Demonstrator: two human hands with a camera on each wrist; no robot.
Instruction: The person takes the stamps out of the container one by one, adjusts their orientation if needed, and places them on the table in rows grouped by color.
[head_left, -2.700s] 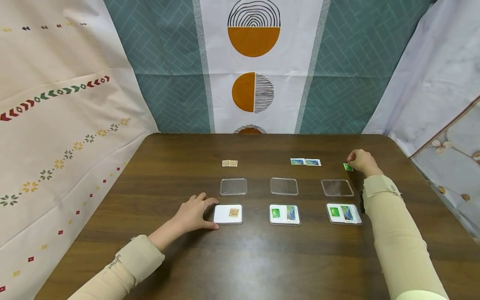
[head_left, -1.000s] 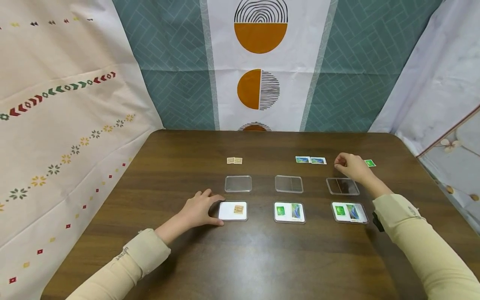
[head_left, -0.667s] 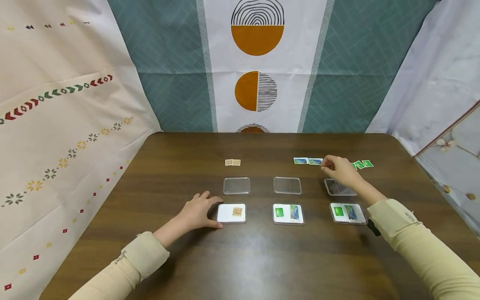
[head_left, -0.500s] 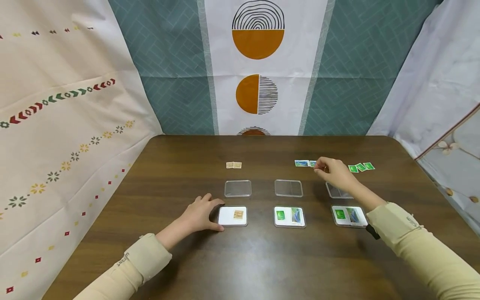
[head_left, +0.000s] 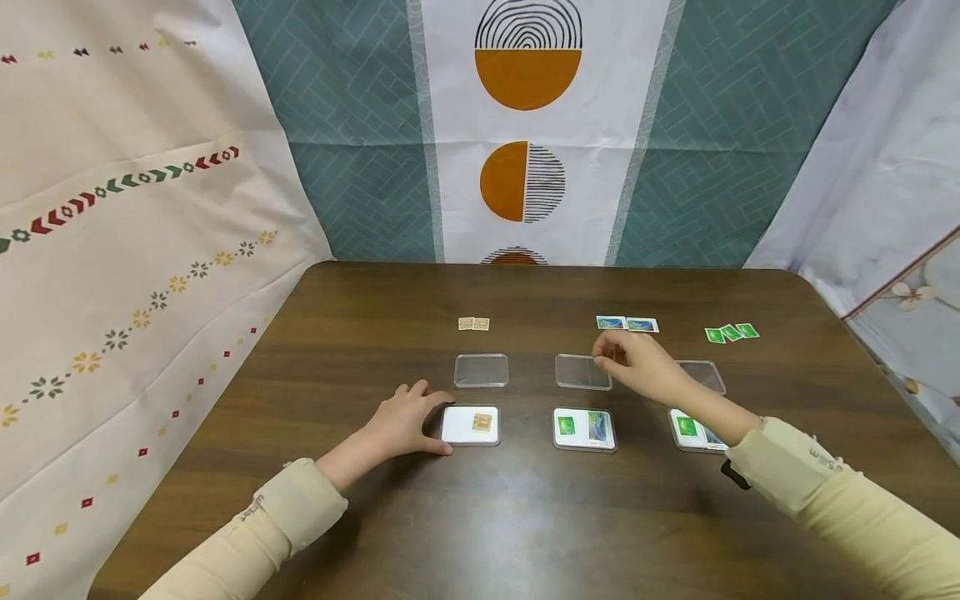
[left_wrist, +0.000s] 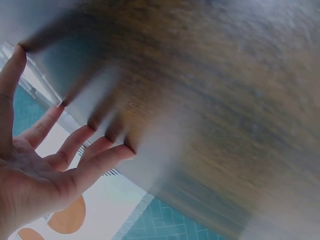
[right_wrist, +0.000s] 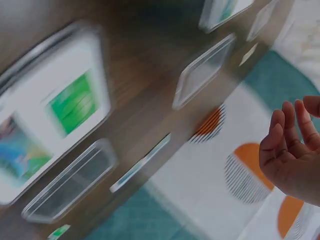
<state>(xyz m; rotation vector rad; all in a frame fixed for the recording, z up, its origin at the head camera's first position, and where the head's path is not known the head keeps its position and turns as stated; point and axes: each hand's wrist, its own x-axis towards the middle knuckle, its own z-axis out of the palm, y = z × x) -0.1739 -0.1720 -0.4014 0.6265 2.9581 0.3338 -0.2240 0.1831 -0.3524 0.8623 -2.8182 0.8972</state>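
Observation:
My left hand (head_left: 403, 421) grips the near-left clear case (head_left: 453, 425), thumb at its lower left corner and index finger at its upper one. A brown stamp (head_left: 482, 422) lies on the case's white card. In the left wrist view, the other fingertips (left_wrist: 90, 125) rest on the table. My right hand (head_left: 641, 362), fingers bent and thumb close to the index finger, is above the middle clear lid (head_left: 573, 372); whether a stamp is between the fingertips is hidden. In the right wrist view, this hand (right_wrist: 292, 165) is cut off by the edge.
Two more cases, the middle one (head_left: 583, 437) and the right one (head_left: 684, 429), each hold a green and a blue stamp. Clear lids (head_left: 481, 372) lie behind the cases. Farther back are brown stamps (head_left: 473, 323), blue stamps (head_left: 627, 324) and three green stamps (head_left: 731, 332).
My right hand has moved left from the green stamps, past the blue stamps, to the middle lid, uncovering three green stamps. My left hand stays at the left case.

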